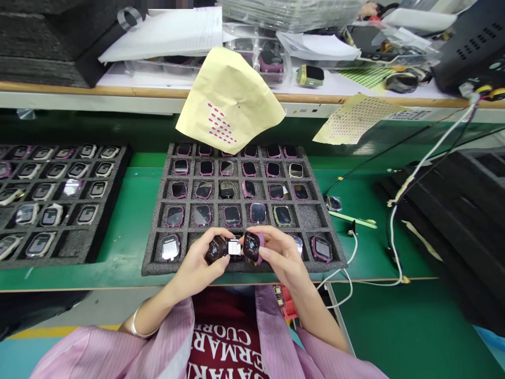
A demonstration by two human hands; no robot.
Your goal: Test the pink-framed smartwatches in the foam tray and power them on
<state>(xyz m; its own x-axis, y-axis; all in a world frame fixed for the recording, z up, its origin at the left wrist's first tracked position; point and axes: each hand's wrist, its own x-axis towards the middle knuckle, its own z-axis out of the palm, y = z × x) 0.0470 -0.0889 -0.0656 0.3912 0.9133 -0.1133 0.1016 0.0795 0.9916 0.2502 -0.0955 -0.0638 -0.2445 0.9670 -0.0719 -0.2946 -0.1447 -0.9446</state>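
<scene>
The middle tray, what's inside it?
Watches sit in most of the tray's compartments. The left hand and right hand hide part of the front row, and the larger yellow sheet covers some of the back.

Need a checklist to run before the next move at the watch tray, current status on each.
1. Left hand has a grip on its dark-faced watch: ok.
2. Right hand has a grip on its purple-sided watch: ok.
3. Text on both held screens legible: cannot tell, too small in this view.
4. Back row of the middle tray fully visible: not ok, the hanging yellow sheet hides part of it.
5. Left tray apart from the middle one: ok, green table shows between them.
6. Front row fully visible: not ok, the hands cover part of it.
</scene>
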